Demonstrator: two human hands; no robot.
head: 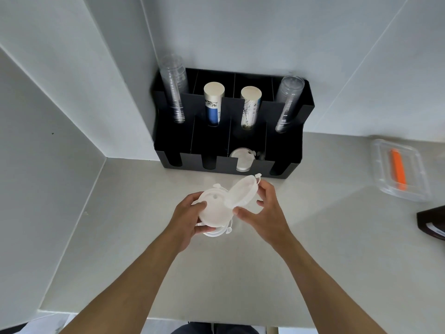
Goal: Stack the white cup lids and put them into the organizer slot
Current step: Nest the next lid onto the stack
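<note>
**Lids in hand, before the organizer**

Left hand (192,216) grips a stack of white cup lids (213,213): thin moulded plastic, round, matte and faintly translucent, each with a small tethered plug. Fingers curl under the stack, thumb pressed across the top disc. Flat faces point up toward the camera; the stack axis runs roughly vertical, held above the pale, smooth surface (313,237).

Right hand (263,210) pinches a single lid (242,192) by its rim, fingers narrow around the edge. This lid stands tilted on edge, hollow side facing left toward the stack, lower rim touching it.

Beyond stands the black organizer (284,150), rigid, matte, with divided slots. One front slot, third from left, holds lids (242,160) lying flat. Rear slots carry two clear plastic cup stacks (174,92) and two printed paper cup stacks (213,104), all leaning toward the camera.

Far right: clear plastic tray (401,169) holding an orange item (398,169).
</note>
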